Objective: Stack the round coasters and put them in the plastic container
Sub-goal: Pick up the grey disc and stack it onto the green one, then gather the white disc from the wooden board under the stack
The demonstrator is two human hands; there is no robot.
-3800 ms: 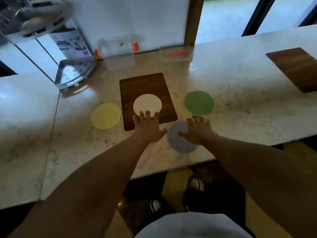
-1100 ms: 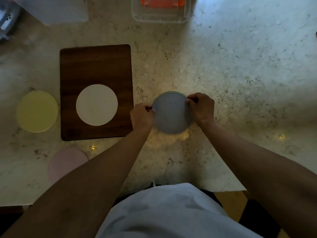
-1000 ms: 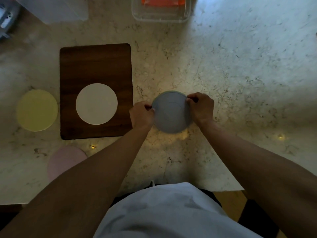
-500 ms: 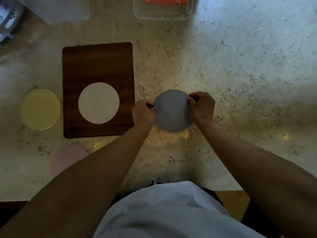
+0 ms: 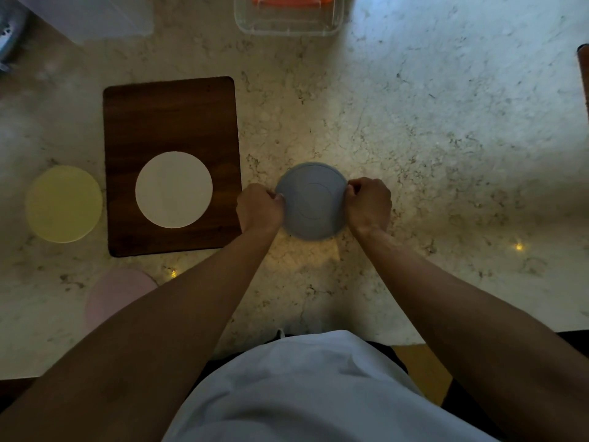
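Observation:
A grey-blue round coaster (image 5: 310, 200) lies on the marble counter, with a thin green rim of another coaster showing under its far edge. My left hand (image 5: 259, 207) pinches its left edge and my right hand (image 5: 369, 204) pinches its right edge. A white coaster (image 5: 173, 189) rests on the dark wooden board (image 5: 169, 122). At the far left lies a yellow coaster (image 5: 63, 204). A pink coaster (image 5: 111, 291) near the front edge is partly hidden by my left forearm. The clear plastic container (image 5: 288, 14) with orange clips stands at the top, cut off by the frame.
A frosted plastic box (image 5: 105, 14) sits at the top left, beside a metal rack corner (image 5: 8, 33). Another wooden board's edge (image 5: 585, 78) shows at the far right. The counter's front edge runs just ahead of my body.
Since 3.8 s ago the grey-blue coaster went from the front edge onto the green coaster. Over the last second both hands stay on its edges, barely moving.

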